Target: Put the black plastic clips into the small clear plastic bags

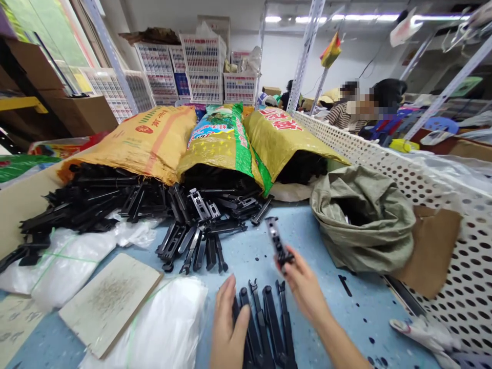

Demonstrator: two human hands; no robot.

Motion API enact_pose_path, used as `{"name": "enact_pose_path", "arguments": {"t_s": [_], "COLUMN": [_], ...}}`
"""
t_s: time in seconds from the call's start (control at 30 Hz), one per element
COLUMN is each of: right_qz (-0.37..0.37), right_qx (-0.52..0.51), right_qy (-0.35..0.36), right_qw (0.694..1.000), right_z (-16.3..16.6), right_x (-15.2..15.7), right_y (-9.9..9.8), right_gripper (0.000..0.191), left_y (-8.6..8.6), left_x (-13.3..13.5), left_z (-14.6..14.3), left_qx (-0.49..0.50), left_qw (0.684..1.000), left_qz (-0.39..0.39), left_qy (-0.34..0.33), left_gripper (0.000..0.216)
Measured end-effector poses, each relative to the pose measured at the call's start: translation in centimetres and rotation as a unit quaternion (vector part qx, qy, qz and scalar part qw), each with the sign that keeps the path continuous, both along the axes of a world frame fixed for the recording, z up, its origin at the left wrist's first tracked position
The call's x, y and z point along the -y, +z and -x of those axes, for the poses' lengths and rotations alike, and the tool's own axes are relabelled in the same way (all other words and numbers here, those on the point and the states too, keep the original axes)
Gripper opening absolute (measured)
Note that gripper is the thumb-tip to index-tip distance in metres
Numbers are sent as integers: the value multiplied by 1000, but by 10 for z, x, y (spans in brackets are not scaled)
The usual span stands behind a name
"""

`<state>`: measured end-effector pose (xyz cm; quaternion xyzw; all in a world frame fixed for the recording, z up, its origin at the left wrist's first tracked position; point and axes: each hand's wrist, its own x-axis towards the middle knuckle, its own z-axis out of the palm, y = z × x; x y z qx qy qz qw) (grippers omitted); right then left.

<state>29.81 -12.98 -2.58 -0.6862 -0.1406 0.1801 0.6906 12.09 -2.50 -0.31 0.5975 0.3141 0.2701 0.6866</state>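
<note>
My right hand [303, 287] is closed on a black plastic part [277, 241], held up above the blue table [326, 307]. My left hand [227, 328] wraps around a bundle of long black plastic parts [269, 328] standing side by side at the near edge. Ahead lies a big pile of the same black parts [161, 210], spilling out of an orange woven sack [142, 143], a green-and-yellow sack [223, 146] and a yellow sack [284, 143].
An olive cloth bag [361, 220] lies open at the right beside a white perforated partition [442, 205] and a cardboard piece [434, 251]. White plastic bags [161, 328] and a flat board [109, 300] lie at the left. People sit beyond the partition. White crates [203, 66] are stacked behind.
</note>
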Motion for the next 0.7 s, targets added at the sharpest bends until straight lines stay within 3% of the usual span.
{"name": "enact_pose_path", "arguments": {"t_s": [0.03,0.1,0.2,0.3,0.37,0.47,0.5,0.63,0.7], "right_qz": [-33,-23,-2,20,47,55,66,102,73], "right_qx": [-35,-3,152,313,434,547,543,396,407], "right_qy": [61,158,252,197,139,115,120,203,261], "right_qw": [997,987,956,929,889,827,829,890,872], "right_z": [29,70,80,55,40,33,35,57,74], "right_x": [7,21,31,20,2,-26,-33,-33,-19], "right_y": [0,6,25,42,48,50,50,51,47], "right_gripper": [56,46,25,32,34,37,37,40,40], "left_y": [7,20,33,43,48,48,47,40,39], "left_x": [0,0,0,7,15,21,21,6,-1], "left_z": [-9,-22,-23,-9,-1,3,4,5,7], "left_qx": [33,78,75,60,52,36,32,31,34], "left_qw": [996,973,953,952,946,940,942,952,952], "left_qz": [79,213,287,286,302,319,315,302,303], "left_qy": [-22,-43,-59,-94,-108,-116,-111,-47,-25], "left_gripper": [59,56,38,32,39,54,55,44,39]}}
